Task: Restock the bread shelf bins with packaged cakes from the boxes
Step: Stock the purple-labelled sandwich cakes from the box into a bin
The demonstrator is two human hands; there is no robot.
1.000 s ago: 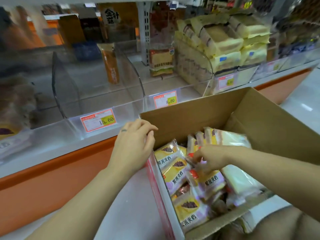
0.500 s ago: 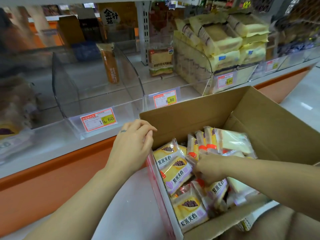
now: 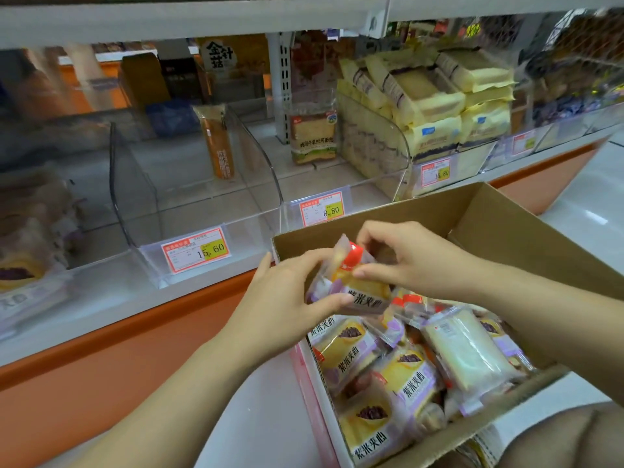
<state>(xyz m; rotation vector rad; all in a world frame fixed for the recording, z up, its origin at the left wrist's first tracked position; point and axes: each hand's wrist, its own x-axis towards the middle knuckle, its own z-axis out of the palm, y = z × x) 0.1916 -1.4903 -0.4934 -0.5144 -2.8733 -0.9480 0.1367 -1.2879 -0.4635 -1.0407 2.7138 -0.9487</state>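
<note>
Left hand (image 3: 285,298) is off the box (image 3: 506,231) rim and now meets the right hand (image 3: 415,261), which has come up out of the heap with one pack (image 3: 363,288). The pack hangs between both hands, clear of the rest, just in front of the box's far wall. The right thumb and fingers pinch its upper end by the red mark. The left thumb and fingers close on its lower side, thumb across the printed face. The other packs (image 3: 347,352) lie loose below and to the right of the grip. The bin (image 3: 250,244) with the 15.60 tag sits up and to the left of the grip, past the box corner, and nothing shows on its floor. Judgement: the step is the handover and carry to that bin. Which bin this product belongs to is not certain from the tags, which are too small to read. Best to let one hand take the pack's body rather than the crimped end, since the film looks slippery and the cake soft. Lift over the box corner, not through it. Set the pack at the back of the bin, label forward, so later ones stack in front.
</note>
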